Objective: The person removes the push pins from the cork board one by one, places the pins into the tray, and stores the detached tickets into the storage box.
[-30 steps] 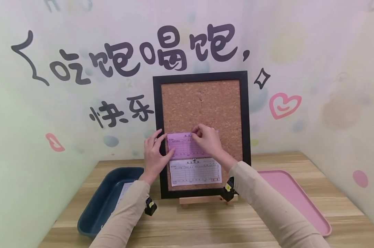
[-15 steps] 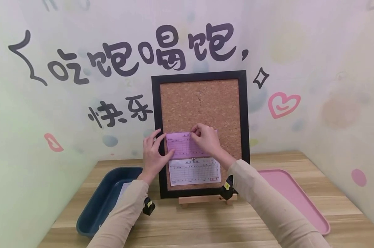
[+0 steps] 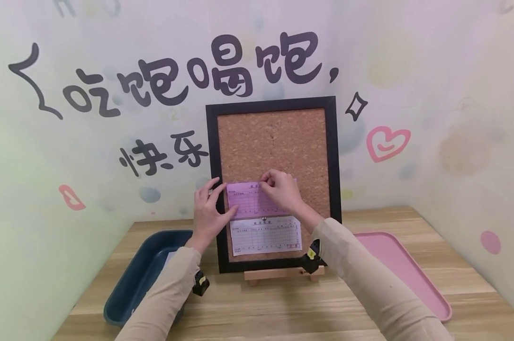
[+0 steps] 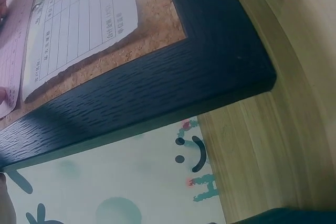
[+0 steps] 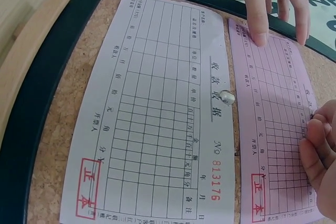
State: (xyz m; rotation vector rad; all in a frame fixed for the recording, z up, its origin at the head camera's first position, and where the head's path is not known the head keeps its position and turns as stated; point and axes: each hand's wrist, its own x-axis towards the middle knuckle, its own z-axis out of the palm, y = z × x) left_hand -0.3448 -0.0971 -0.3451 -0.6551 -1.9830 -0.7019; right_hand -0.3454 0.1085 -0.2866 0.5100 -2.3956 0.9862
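Note:
A pink receipt [image 3: 241,201] lies against the cork board [image 3: 274,142], directly above a white receipt [image 3: 265,239]. One silver pushpin [image 5: 227,97] sits at the white receipt's upper edge, by its heading. My left hand [image 3: 207,215] is at the board's left side, with its thumb pressing the pink receipt's lower left part and its fingers spread over the black frame. My right hand [image 3: 282,194] has thumb and forefinger pinched together at the middle of the pink receipt's top edge. Whatever those fingertips hold is hidden. The left wrist view catches only bits of fingers at its left edge.
The black-framed board leans upright on a wooden stand [image 3: 282,273] on the table. To the left stands a dark blue tray [image 3: 122,284] with white paper in it, partly behind the left sleeve. A pink tray [image 3: 403,265] lies at right, partly covered by the right forearm.
Both hands keep their places on the pink receipt. The whole head view has shifted slightly; nothing else visibly differs.

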